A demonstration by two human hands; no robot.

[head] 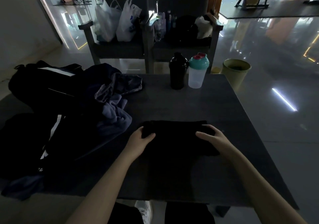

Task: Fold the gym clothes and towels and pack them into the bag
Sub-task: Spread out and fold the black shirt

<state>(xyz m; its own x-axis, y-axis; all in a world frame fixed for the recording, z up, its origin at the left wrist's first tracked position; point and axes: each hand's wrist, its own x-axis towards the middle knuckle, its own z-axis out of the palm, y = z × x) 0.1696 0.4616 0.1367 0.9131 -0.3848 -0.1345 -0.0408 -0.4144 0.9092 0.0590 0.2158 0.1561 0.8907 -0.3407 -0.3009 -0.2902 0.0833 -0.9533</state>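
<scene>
A black garment [176, 137] lies on the dark table [215, 106] in front of me, partly folded into a rectangle. My left hand [139, 141] grips its left edge, thumb on top. My right hand [211, 136] grips its right edge, fingers curled round the cloth. A black gym bag [39, 82] sits at the table's far left. Beside the bag lies a heap of unfolded blue and grey clothes or towels [112, 103]. More black clothing with white stripes [34, 142] covers the near left of the table.
A black bottle [178, 71] and a clear shaker with a teal lid [197, 71] stand at the table's far edge. Behind are two chairs holding plastic bags [119, 23], bottles and a dark backpack [184, 28]. A yellow-green bin [236, 72] stands on the floor at right.
</scene>
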